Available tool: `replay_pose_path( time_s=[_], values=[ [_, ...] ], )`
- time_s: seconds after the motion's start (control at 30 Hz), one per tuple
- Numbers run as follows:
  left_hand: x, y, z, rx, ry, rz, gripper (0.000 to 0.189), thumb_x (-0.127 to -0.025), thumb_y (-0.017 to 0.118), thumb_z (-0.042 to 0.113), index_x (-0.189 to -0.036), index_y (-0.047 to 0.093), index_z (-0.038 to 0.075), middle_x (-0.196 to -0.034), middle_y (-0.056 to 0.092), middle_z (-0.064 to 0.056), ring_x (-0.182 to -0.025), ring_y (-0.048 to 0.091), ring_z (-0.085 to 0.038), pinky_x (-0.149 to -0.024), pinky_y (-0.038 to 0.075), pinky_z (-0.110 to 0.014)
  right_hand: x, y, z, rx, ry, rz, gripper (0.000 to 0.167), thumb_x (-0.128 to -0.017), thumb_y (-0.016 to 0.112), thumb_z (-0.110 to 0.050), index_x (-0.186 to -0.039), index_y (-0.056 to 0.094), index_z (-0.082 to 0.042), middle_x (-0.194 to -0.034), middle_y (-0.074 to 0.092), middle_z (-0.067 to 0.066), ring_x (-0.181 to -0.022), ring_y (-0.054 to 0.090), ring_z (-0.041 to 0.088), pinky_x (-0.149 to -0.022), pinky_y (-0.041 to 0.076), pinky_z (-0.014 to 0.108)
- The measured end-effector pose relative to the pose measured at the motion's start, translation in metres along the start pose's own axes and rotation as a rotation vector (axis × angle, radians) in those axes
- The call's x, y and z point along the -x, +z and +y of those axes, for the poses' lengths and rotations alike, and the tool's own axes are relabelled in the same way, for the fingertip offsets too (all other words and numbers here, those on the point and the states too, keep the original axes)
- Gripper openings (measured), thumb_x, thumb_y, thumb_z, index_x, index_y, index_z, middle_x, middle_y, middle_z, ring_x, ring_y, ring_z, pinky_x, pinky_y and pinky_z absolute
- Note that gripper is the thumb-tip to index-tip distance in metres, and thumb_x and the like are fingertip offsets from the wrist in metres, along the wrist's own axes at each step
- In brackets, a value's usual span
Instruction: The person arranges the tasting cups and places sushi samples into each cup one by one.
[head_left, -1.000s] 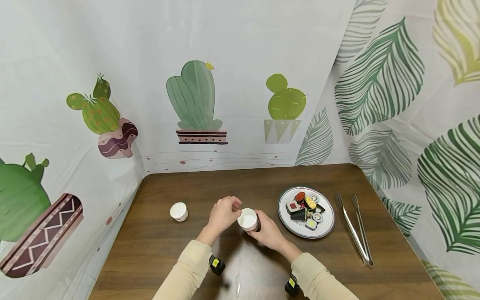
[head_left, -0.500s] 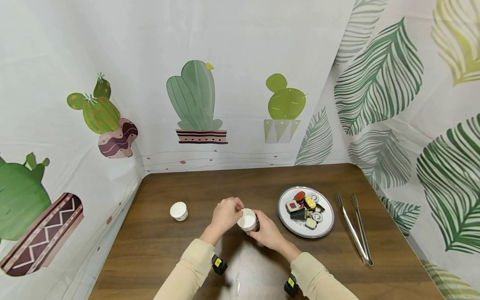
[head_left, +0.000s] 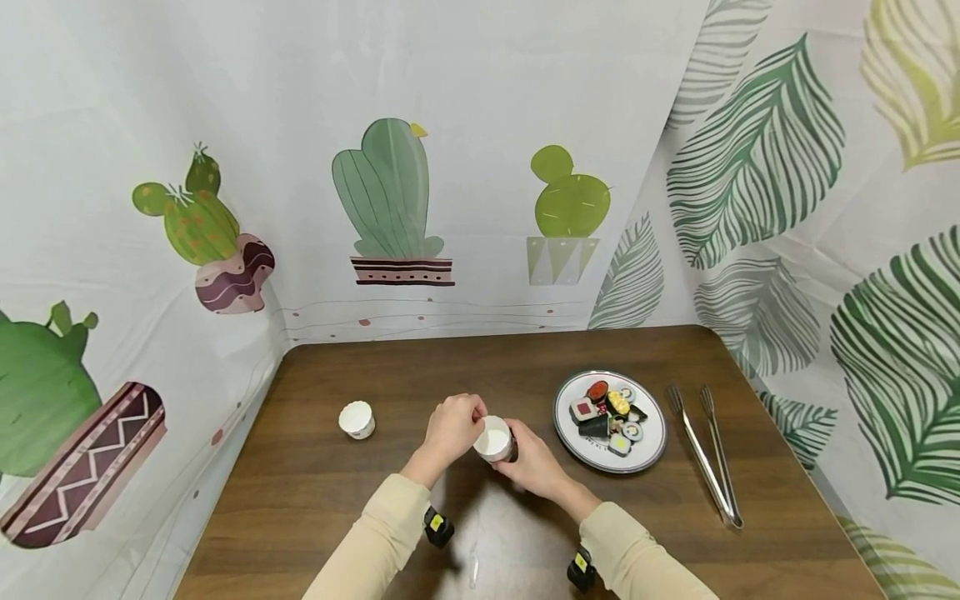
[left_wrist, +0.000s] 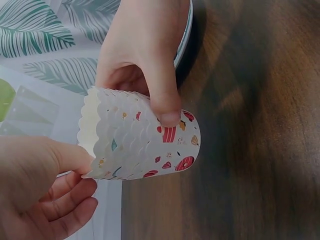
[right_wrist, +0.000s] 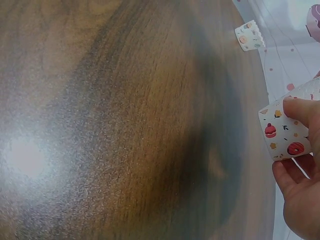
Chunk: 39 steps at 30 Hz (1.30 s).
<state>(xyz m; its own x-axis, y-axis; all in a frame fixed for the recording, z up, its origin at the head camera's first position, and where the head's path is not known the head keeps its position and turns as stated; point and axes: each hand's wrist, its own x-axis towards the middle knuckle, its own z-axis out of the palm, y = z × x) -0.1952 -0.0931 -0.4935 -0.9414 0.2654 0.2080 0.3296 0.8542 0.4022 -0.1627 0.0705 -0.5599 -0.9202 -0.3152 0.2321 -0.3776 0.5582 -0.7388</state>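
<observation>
A stack of nested paper baking cups (left_wrist: 150, 137), white with scalloped rims and red cake prints, is held above the table in front of me. My right hand (head_left: 538, 463) grips the stack round its side, thumb on the printed wall in the left wrist view. With thumb and forefinger my left hand (head_left: 452, 429) pinches the scalloped rim at the stack's open end. The stack's far side is hidden behind the right hand's fingers. A single baking cup (head_left: 357, 420) stands upright on the left of the table, apart from both hands.
On the right, a round plate (head_left: 567, 443) with a dark rim line bears several sushi pieces (head_left: 618, 403). Steel tongs (head_left: 705, 462) lie spread beyond it. The wooden table (head_left: 300, 500) meets a patterned cloth backdrop (head_left: 480, 167) at the back.
My left hand's fingers have closed from a looser pose onto the rim of the stack. The right hand has kept its grip in nearly the same place.
</observation>
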Motion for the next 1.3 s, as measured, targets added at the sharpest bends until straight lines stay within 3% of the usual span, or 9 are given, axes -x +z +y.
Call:
replay_pose_path(
  time_s=[0.5, 0.87, 1.3],
  values=[
    [0.0, -0.006, 0.004, -0.03, 0.028, 0.012, 0.009, -0.075, 0.07, 0.011, -0.071, 0.064, 0.018, -0.068, 0.059, 0.007, -0.057, 0.053, -0.008, -0.048, 0.04, -0.021, 0.0, 0.001, -0.001, -0.015, 0.015, -0.013, 0.062, -0.067, 0.079, -0.013, -0.12, 0.049, -0.003, -0.114, 0.058, 0.011, -0.104, 0.057, 0.024, -0.089, 0.045, 0.042],
    [-0.003, -0.022, 0.006, -0.017, 0.06, 0.034, 0.008, -0.074, 0.07, 0.01, -0.073, 0.065, 0.016, -0.07, 0.061, 0.008, -0.06, 0.055, -0.008, -0.051, 0.042, -0.022, 0.001, 0.002, 0.002, -0.011, 0.018, -0.003, 0.062, -0.067, 0.08, -0.012, -0.12, 0.049, -0.004, -0.113, 0.059, 0.01, -0.103, 0.057, 0.023, -0.088, 0.045, 0.042],
    [-0.008, -0.039, 0.004, -0.008, 0.048, 0.041, 0.007, -0.076, 0.069, 0.011, -0.074, 0.066, 0.017, -0.073, 0.062, 0.006, -0.062, 0.057, -0.009, -0.052, 0.044, -0.024, 0.001, 0.002, 0.001, -0.009, 0.018, 0.005, 0.06, -0.066, 0.08, -0.013, -0.118, 0.05, -0.005, -0.11, 0.06, 0.008, -0.1, 0.058, 0.022, -0.086, 0.046, 0.041]
  ],
)
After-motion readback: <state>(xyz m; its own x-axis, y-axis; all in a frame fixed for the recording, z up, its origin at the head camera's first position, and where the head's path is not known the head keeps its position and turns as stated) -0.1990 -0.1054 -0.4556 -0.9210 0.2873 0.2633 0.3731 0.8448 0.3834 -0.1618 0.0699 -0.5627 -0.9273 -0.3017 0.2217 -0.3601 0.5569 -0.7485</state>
